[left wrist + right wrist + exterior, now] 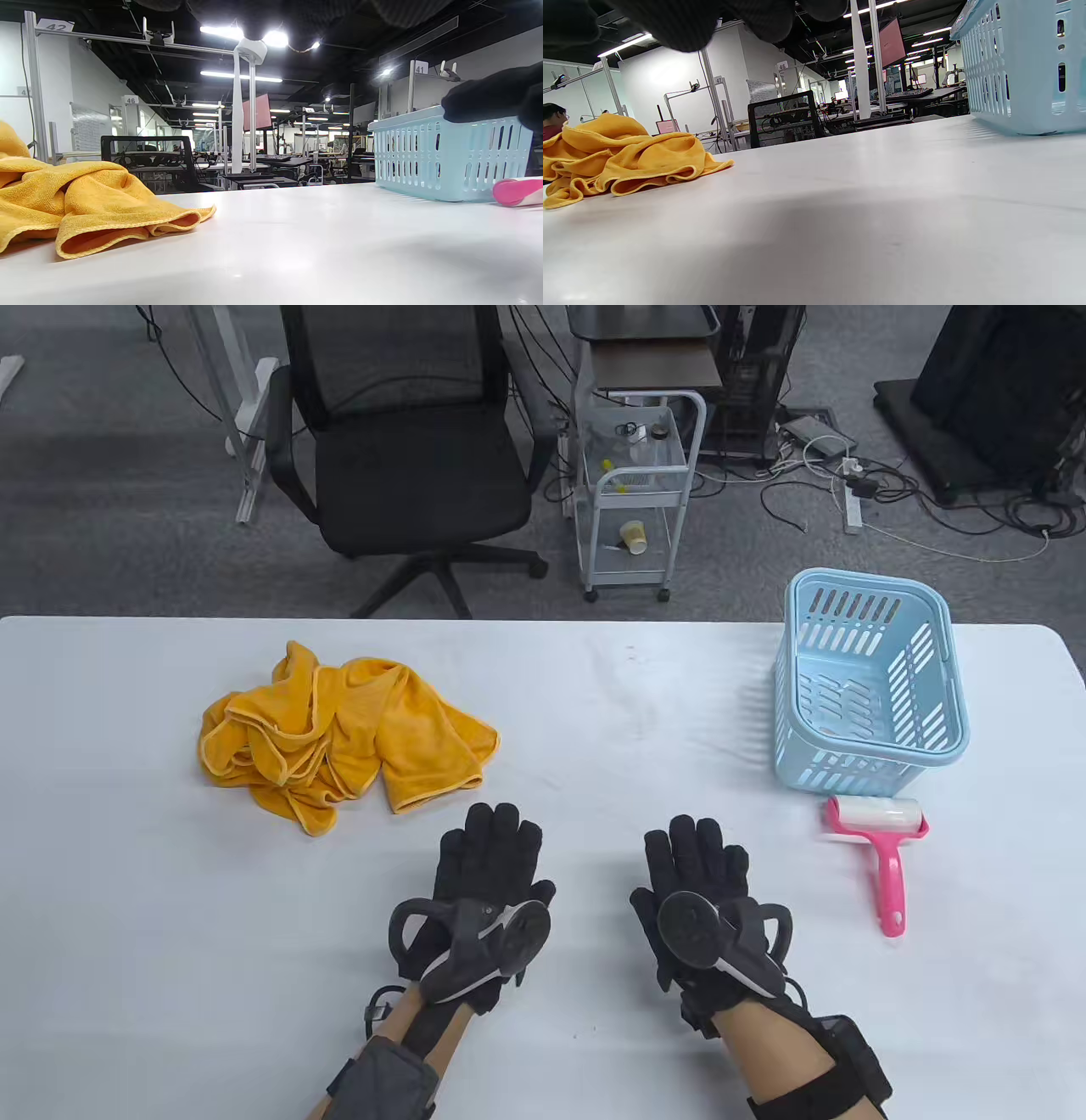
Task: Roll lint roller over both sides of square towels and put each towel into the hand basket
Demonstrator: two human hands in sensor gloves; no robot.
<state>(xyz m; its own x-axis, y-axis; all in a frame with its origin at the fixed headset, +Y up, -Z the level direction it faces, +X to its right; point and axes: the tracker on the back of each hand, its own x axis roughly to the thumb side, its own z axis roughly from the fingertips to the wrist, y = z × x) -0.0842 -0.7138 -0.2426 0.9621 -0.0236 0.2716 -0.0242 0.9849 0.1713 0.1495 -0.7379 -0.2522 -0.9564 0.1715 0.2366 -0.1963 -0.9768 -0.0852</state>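
Several orange towels lie crumpled in one heap on the left part of the white table. Nearer the front, the left hand and the right hand rest flat, fingers straight, holding nothing. At right stands the light blue hand basket, with the pink lint roller just before it.

Low over the white table, yellow towels lie crumpled at the near left. At the far right stands the light blue hand basket, with the pink end of the lint roller just beside it. A dark gloved fingertip overlaps the basket's rim.
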